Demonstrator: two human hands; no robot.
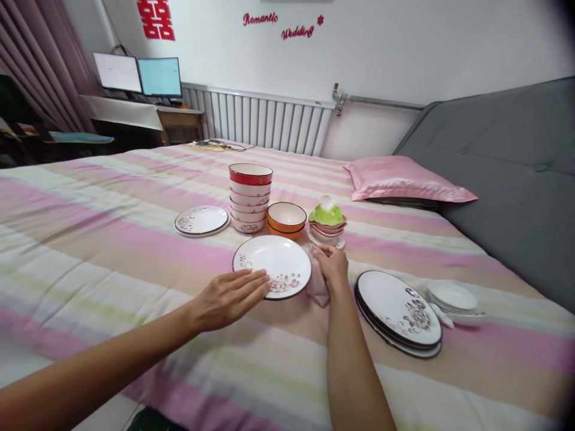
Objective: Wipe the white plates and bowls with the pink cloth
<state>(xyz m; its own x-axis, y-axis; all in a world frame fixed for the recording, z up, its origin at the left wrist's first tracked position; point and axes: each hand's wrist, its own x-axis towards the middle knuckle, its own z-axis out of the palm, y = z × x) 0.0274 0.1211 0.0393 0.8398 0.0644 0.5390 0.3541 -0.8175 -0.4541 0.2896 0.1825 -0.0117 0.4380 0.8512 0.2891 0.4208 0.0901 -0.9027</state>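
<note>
A white plate (269, 254) with a brown flower pattern and dark rim is in the middle, tilted slightly. My left hand (236, 296) touches its lower left edge, fingers stretched out together over the rim. At the plate's right side, my right hand (331, 263) pinches a pale pink cloth (318, 284), which hangs down beside the rim. Just behind the plate stand a tall stack of bowls (250, 197), the top one red, and two orange bowls (286, 221). A stack of small dishes with a green leaf-shaped one (327, 214) on top is beyond my right hand.
Stacked oval plates (398, 308) lie at the right, beside small white bowls and a spoon (453, 296). Two plates (201, 220) rest at the left. Further back are a pink pillow (404, 178), cables and a grey headboard (498, 161). Everything lies on the striped bedspread (179, 371).
</note>
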